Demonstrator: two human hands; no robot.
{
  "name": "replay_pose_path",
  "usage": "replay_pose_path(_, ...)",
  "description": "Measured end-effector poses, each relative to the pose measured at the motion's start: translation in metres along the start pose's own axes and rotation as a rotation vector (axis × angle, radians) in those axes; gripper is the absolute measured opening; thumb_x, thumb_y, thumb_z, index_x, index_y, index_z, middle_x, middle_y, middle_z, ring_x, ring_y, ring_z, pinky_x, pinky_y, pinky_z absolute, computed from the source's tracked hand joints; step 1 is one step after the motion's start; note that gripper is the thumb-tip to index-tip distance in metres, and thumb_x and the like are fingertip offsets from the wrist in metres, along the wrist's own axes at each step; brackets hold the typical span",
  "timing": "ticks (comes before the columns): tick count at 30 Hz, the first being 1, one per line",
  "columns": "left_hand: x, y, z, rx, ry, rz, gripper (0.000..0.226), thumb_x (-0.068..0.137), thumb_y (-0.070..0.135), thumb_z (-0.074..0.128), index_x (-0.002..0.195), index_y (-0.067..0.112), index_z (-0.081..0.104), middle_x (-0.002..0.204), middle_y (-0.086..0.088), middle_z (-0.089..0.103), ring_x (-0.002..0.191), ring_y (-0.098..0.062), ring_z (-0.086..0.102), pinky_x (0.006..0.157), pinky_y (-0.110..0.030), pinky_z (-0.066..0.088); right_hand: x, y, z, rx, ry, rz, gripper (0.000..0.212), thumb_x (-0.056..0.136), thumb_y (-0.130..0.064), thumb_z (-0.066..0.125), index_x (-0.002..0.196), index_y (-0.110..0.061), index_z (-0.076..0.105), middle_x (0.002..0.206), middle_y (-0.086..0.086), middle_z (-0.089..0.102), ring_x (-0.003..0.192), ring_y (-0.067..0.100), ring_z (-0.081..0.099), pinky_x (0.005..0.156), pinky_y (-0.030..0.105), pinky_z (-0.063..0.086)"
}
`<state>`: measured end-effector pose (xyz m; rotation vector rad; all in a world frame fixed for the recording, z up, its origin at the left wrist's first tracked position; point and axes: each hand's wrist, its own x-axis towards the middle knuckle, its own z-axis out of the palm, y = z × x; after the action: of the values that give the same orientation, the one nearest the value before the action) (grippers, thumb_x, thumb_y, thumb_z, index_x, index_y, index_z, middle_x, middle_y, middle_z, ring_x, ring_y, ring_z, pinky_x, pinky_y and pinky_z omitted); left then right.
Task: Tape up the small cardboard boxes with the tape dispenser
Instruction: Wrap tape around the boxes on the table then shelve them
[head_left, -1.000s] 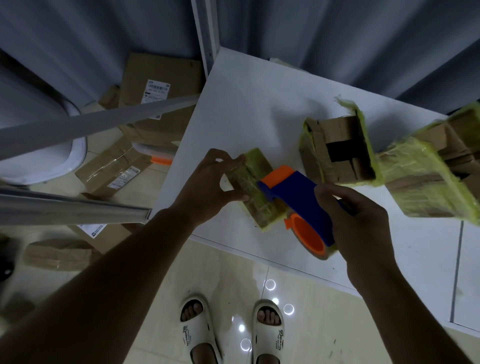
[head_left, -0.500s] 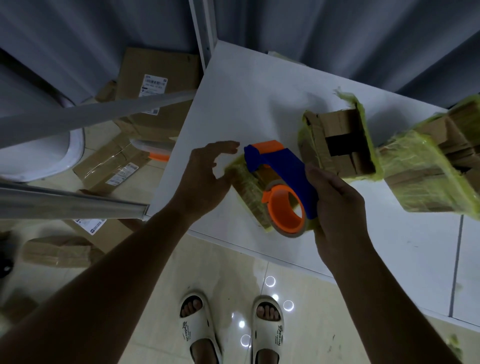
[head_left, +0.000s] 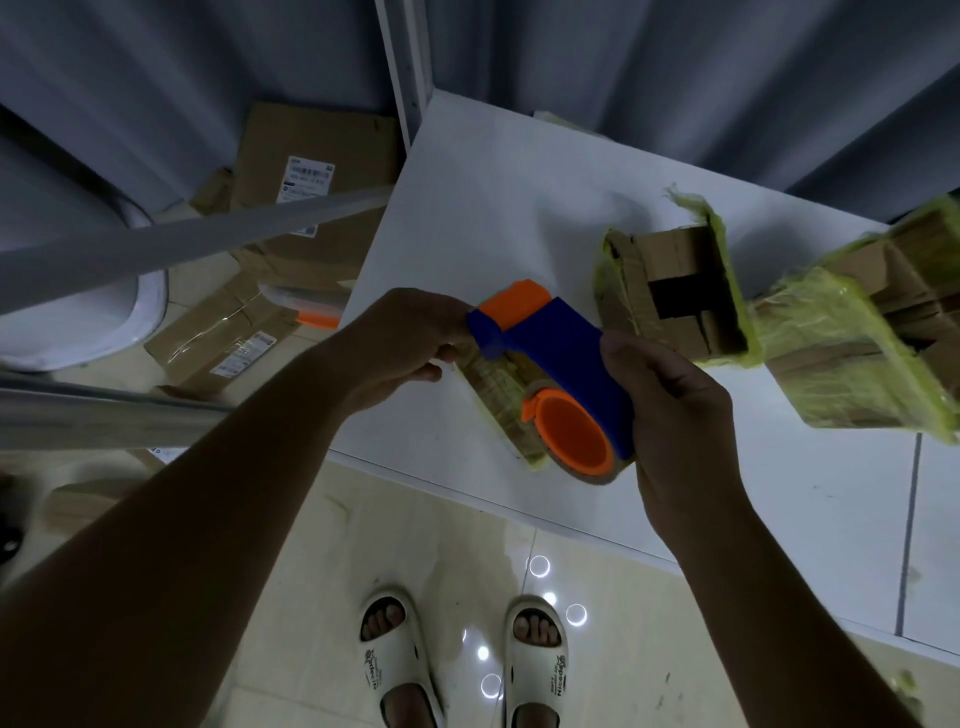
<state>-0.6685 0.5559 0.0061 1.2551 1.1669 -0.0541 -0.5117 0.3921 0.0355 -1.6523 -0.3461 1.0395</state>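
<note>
I'm seeing a dim, bluish picture with dull colours throughout. Light is coming from overhead: small round glints are showing on the glossy floor tiles near the sandals. My forearms are reading nearly black in shadow. The white table is the brightest surface, and soft shadows are lying on it beside the boxes. The wide lens is bending the straight metal rails at the left edge, and the corners are looking soft and smeared.

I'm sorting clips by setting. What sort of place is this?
Probably a small home or back-room parcel-packing spot: labelled cardboard boxes lie heaped on the tiled floor, taped small boxes crowd a white table, and the right hand works a tape dispenser.
</note>
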Motion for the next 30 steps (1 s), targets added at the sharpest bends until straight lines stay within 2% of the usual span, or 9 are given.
replay_pose_path(8,0.003,0.007,0.005,-0.037,-0.017,-0.019,0.019,0.093,0.012,0.057,0.083,0.021,0.069,0.089,-0.001,0.067,0.086,-0.015,0.06,0.071,-0.031,0.044,-0.001,0.004,-0.007,-0.052,-0.012,-0.044,0.029,0.086,-0.033,0.064,0.112,-0.022,0.069,0.1,-0.004,0.075,0.089,0.017,0.073,0.061,0.023,0.056)
replay_pose_path(11,0.004,0.009,0.007,0.042,0.0,0.009,0.015,0.094,0.01,0.056,0.088,0.013,0.07,0.091,-0.007,0.067,0.086,-0.017,0.061,0.069,-0.031,0.045,-0.003,0.005,-0.012,-0.063,-0.028,-0.051,0.025,0.087,-0.031,0.062,0.11,-0.025,0.069,0.098,-0.006,0.075,0.088,0.016,0.073,0.06,0.022,0.056)
replay_pose_path(13,0.005,0.009,0.008,0.127,0.045,0.079,0.022,0.095,0.004,0.055,0.084,0.016,0.07,0.081,-0.005,0.067,0.077,-0.014,0.061,0.063,-0.027,0.046,-0.005,0.006,-0.013,-0.076,-0.049,-0.055,0.022,0.087,-0.03,0.062,0.108,-0.028,0.069,0.095,-0.007,0.076,0.086,0.015,0.073,0.059,0.021,0.056)
replay_pose_path(15,0.006,0.01,0.009,0.17,0.087,0.138,0.03,0.094,0.001,0.054,0.077,0.02,0.069,0.068,0.005,0.065,0.066,-0.006,0.059,0.056,-0.019,0.044,-0.007,0.007,-0.014,-0.108,-0.059,-0.067,0.025,0.085,-0.033,0.062,0.108,-0.028,0.068,0.094,-0.008,0.076,0.085,0.014,0.073,0.058,0.021,0.056)
replay_pose_path(18,0.01,0.01,0.009,0.242,0.156,0.173,0.019,0.093,0.006,0.061,0.082,0.018,0.071,0.073,0.011,0.065,0.068,0.0,0.06,0.057,-0.012,0.04,-0.011,0.01,-0.018,-0.135,-0.052,-0.063,0.028,0.082,-0.036,0.063,0.108,-0.027,0.069,0.094,-0.008,0.075,0.085,0.014,0.073,0.058,0.021,0.056)
replay_pose_path(21,0.014,0.006,0.013,0.278,0.177,0.201,0.018,0.091,0.007,0.064,0.08,0.019,0.07,0.081,0.007,0.068,0.083,-0.006,0.064,0.068,-0.018,0.044,-0.013,0.013,-0.02,-0.13,-0.048,-0.05,0.023,0.086,-0.03,0.064,0.108,-0.026,0.069,0.092,-0.009,0.076,0.083,0.014,0.073,0.058,0.022,0.056)
replay_pose_path(24,0.018,0.002,0.015,0.298,0.21,0.221,0.02,0.092,0.008,0.063,0.076,0.021,0.068,0.081,0.005,0.068,0.083,-0.009,0.065,0.073,-0.024,0.048,-0.012,0.012,-0.018,-0.133,-0.049,-0.044,0.024,0.084,-0.033,0.064,0.107,-0.027,0.069,0.091,-0.012,0.075,0.082,0.012,0.073,0.057,0.021,0.056)
replay_pose_path(27,0.025,-0.003,0.017,0.437,0.25,0.249,0.012,0.094,0.016,0.063,0.085,0.012,0.07,0.085,0.001,0.068,0.085,-0.016,0.067,0.08,-0.033,0.054,-0.008,0.012,-0.014,-0.191,-0.05,-0.05,0.03,0.083,-0.04,0.063,0.11,-0.028,0.068,0.092,-0.016,0.074,0.082,0.009,0.072,0.057,0.02,0.056)
replay_pose_path(30,0.032,-0.009,0.017,0.507,0.26,0.234,0.018,0.097,0.023,0.058,0.096,0.01,0.07,0.091,-0.001,0.068,0.087,-0.015,0.067,0.08,-0.032,0.054,-0.006,0.016,-0.009,-0.225,-0.027,-0.041,0.037,0.079,-0.048,0.061,0.111,-0.03,0.068,0.092,-0.015,0.074,0.081,0.008,0.072,0.058,0.021,0.056)
